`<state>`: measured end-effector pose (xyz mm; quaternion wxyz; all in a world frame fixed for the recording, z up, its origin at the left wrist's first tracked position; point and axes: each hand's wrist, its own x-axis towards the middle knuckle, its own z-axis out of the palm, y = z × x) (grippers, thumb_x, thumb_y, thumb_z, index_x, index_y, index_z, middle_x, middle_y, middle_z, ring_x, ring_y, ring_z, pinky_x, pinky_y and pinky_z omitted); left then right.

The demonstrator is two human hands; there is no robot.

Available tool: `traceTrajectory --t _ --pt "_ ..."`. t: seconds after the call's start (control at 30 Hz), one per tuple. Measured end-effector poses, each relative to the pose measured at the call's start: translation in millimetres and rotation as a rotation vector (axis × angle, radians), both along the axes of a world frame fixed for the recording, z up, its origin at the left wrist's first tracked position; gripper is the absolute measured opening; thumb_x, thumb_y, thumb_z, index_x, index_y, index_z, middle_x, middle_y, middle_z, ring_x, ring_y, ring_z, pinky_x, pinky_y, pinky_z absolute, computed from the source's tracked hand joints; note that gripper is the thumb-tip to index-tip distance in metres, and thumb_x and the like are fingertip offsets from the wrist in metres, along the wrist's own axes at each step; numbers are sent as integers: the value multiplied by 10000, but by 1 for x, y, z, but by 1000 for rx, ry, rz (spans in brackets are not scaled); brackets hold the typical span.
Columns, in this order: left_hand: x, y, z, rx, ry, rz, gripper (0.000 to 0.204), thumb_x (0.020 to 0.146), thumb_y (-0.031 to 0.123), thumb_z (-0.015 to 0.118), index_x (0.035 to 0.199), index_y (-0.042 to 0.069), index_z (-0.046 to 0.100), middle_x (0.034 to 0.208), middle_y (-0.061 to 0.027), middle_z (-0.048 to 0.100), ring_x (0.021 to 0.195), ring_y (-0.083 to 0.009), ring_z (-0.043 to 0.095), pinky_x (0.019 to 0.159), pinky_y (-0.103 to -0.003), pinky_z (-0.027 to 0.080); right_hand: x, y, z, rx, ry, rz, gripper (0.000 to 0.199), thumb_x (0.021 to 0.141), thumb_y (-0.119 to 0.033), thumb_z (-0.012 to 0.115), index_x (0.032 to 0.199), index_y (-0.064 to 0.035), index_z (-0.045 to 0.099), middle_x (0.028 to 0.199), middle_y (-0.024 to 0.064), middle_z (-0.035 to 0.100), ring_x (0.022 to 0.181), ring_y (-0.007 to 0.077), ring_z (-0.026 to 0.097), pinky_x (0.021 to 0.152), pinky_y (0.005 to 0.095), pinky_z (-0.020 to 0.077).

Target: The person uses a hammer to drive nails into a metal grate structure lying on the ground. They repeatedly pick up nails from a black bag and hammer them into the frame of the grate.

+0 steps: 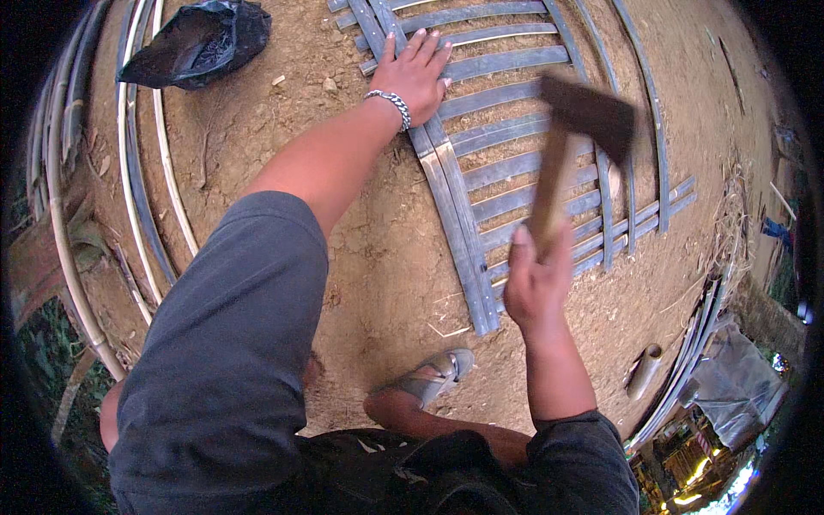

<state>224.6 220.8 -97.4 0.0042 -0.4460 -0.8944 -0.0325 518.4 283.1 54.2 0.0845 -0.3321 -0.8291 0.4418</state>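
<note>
The right hand (536,279) is closing around the wooden handle of a hatchet (575,142), whose dark head is blurring above and to the right of the fist, raised over the lattice (515,163) of grey bamboo slats that is lying flat on the dirt ground (386,275). The left hand (416,73) is lying open, palm down and fingers spread, on the lattice's upper left part, well apart from the hatchet; a chain bracelet (390,103) is circling its wrist. A sandalled foot (438,373) is resting on the dirt just below the lattice's near corner. A black bag (197,43) is lying at the upper left, beside long bamboo strips (142,197).
</note>
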Motion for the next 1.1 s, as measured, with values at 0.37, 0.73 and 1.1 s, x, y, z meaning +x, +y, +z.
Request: traceTrajectory --t 0.37,0.73,1.1 --pt "-8 2 0 22 22 -8 597 1041 363 414 1582 144 290 1656 -93 260 1533 -278 220 1224 -597 159 -1 -12 -29 143 10 172 430 985 -126 593 1388 -21 485 1111 227 622 932 374 651 837 436 531" --pt "-1 2 4 -7 -40 -1 582 1051 362 382 1585 149 290 1659 -96 253 1537 -280 210 1235 -586 131 13 -17 -63 280 -38 123 133 991 -153 588 1055 -47 540 750 71 593 641 167 560 597 299 480" --pt "-4 3 7 -11 -38 -4 575 1059 355 362 1585 137 285 1660 -92 252 1542 -270 196 1238 -586 122 12 -25 -64 187 -193 109 360 960 -71 576 1310 -39 498 813 93 575 689 282 563 681 386 489"
